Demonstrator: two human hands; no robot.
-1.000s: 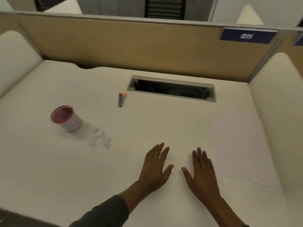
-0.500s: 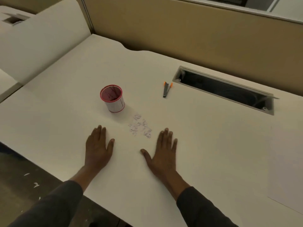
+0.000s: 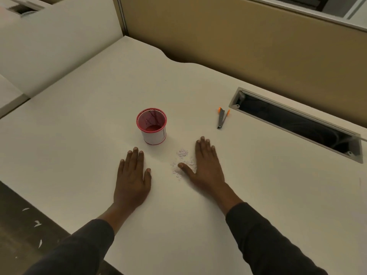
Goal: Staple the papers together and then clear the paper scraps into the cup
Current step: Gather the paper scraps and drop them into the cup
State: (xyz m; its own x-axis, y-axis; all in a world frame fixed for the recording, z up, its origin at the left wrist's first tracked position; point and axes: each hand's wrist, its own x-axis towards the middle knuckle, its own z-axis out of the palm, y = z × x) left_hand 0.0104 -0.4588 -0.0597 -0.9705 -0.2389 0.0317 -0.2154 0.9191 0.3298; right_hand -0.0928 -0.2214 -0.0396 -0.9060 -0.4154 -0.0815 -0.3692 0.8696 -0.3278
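White paper scraps (image 3: 183, 163), likely light and scatter-prone, lay beside the flat right hand (image 3: 205, 165), left hand (image 3: 132, 175) flat too, suiting a gentle sweep toward the cup (image 3: 152, 126).

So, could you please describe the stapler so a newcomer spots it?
Find the long dark cable slot in the white desk. The stapler lies off its left end. Alone here, it is slim grey metal with orange tips.
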